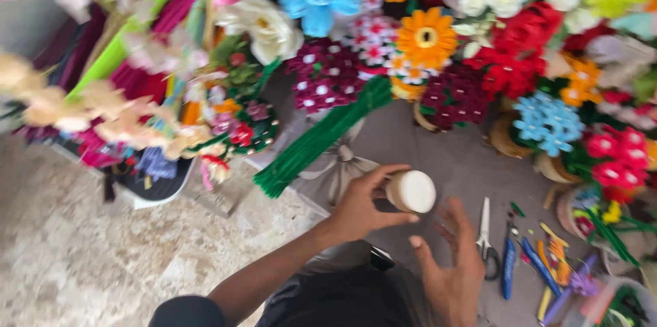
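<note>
Head view shows the left hand (pixel 359 207) closed around a small round white-topped container (pixel 410 191), thumb below and fingers curled over it, held above the grey tabletop (pixel 445 156). Just beside it the right hand (pixel 448 265) hovers open, fingers spread, holding nothing. The grip sits toward one end of the container, so it could slip and drop onto the tabletop. Scissors (pixel 486 238) and blue-handled pliers (pixel 508 265) lie close to the right hand; a careless sweep could knock them. A bundle of green pipe cleaners (pixel 321 139) and rows of handmade flowers (pixel 424 40) lie beyond.
</note>
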